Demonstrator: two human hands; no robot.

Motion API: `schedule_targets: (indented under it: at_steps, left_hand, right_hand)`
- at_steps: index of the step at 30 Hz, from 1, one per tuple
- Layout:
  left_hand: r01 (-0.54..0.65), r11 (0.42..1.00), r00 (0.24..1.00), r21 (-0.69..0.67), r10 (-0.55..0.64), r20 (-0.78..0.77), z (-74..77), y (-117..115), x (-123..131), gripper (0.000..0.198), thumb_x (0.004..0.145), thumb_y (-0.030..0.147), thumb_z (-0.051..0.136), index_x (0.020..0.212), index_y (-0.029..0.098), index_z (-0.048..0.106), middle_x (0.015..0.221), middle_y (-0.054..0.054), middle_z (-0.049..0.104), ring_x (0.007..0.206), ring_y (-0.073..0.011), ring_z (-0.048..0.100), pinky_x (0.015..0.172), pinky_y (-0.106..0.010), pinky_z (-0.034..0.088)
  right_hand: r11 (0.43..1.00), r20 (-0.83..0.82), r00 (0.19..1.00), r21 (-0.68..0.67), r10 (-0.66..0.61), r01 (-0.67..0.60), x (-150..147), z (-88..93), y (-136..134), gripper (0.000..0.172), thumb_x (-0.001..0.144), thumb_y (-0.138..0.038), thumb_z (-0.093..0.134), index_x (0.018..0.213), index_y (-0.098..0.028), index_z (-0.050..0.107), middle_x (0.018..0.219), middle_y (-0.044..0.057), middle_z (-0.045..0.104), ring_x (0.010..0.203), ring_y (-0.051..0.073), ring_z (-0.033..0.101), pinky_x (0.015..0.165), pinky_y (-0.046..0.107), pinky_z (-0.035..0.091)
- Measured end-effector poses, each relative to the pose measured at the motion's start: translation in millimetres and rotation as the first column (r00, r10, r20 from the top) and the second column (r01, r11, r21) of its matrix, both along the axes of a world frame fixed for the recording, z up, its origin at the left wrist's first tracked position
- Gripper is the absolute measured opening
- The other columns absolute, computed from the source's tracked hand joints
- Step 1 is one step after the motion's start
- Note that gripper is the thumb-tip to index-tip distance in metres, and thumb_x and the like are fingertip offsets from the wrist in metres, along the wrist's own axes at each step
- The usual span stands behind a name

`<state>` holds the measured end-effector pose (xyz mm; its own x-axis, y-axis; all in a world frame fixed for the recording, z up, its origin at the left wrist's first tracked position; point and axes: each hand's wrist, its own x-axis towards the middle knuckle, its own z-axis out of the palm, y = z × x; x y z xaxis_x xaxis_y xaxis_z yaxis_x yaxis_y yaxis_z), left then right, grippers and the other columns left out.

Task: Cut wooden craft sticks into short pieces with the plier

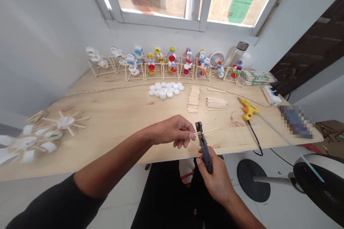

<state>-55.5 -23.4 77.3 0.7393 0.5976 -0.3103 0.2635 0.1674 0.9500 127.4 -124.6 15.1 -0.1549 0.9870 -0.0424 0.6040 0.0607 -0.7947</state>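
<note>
Between the fingertips of my left hand [176, 131] is a thin wooden stick [211, 130], pinched near one end. It runs rightward through the jaws of a black hand cutter [205, 154], whose exact kind is hard to tell. My right hand [216, 175] is wrapped round the cutter's handles, close to the table's front edge. Beyond the hands lie a column of short cut sticks [193, 99] and a second stack of sticks [216, 103]. A single stick [216, 90] rests above that stack. White bottle caps [166, 89] are grouped to their left.
Several small stick-frame wheels with coloured caps [172, 64] line the wall. A yellow glue gun [248, 109], a power strip [272, 95] and a bagged stick bundle [258, 77] are at right. Larger stick-and-cap wheels [64, 122] sit at left. A cord [129, 86] crosses the table [113, 114].
</note>
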Motion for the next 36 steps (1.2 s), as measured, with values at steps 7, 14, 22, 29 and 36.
schedule_targets:
  at_steps: [7,14,22,29,36]
  left_hand:
    - [0.029,0.999,1.000,-0.045,-0.029,0.005,0.0,2.4,-0.9,0.023,0.075,0.035,0.059,0.071,0.011,0.059,0.055,0.000,0.059,0.042,-0.0054,0.047,0.042,-0.017,0.036]
    - [0.024,0.999,0.999,-0.049,-0.026,-0.037,5.0,0.7,3.0,0.027,0.075,0.037,0.058,0.070,0.011,0.059,0.056,0.000,0.058,0.043,-0.0053,0.046,0.043,-0.018,0.035]
    - [0.029,1.000,0.996,-0.006,-0.029,-0.081,9.2,-1.1,5.4,0.028,0.076,0.039,0.056,0.070,0.012,0.057,0.056,0.000,0.058,0.044,-0.0055,0.045,0.044,-0.019,0.035]
    - [-0.001,1.000,0.996,-0.031,-0.002,-0.092,8.5,-2.7,7.0,0.028,0.076,0.039,0.057,0.072,0.012,0.056,0.057,0.000,0.057,0.044,-0.0054,0.044,0.044,-0.018,0.035]
    - [-0.012,0.999,0.997,-0.037,0.009,-0.079,3.2,-2.1,4.8,0.029,0.075,0.041,0.058,0.072,0.012,0.058,0.054,0.001,0.057,0.043,-0.0055,0.045,0.043,-0.018,0.035]
  right_hand:
    - [0.998,0.031,0.999,0.057,-0.023,0.021,-0.5,-0.3,0.3,0.012,0.083,-0.027,0.044,0.090,-0.020,0.051,0.074,0.002,0.061,0.067,0.018,0.058,0.060,0.025,0.040]
    - [0.997,0.060,0.997,0.072,-0.045,0.040,-0.6,-1.0,-2.4,0.008,0.082,-0.027,0.044,0.084,-0.020,0.047,0.068,0.000,0.058,0.061,0.017,0.055,0.055,0.024,0.037]
    - [0.993,0.049,0.997,0.105,-0.060,0.054,-1.2,1.1,-3.3,0.008,0.081,-0.028,0.045,0.080,-0.020,0.044,0.059,-0.003,0.053,0.051,0.014,0.050,0.049,0.022,0.031]
    - [0.992,0.084,0.993,0.096,-0.084,0.076,-2.2,-2.5,-3.8,0.008,0.080,-0.029,0.045,0.078,-0.021,0.043,0.056,-0.003,0.052,0.050,0.015,0.050,0.049,0.023,0.029]
    - [0.995,0.075,0.994,0.073,-0.079,0.073,-4.1,-4.5,-4.5,0.012,0.082,-0.031,0.043,0.076,-0.022,0.040,0.055,-0.004,0.050,0.049,0.014,0.049,0.049,0.023,0.028]
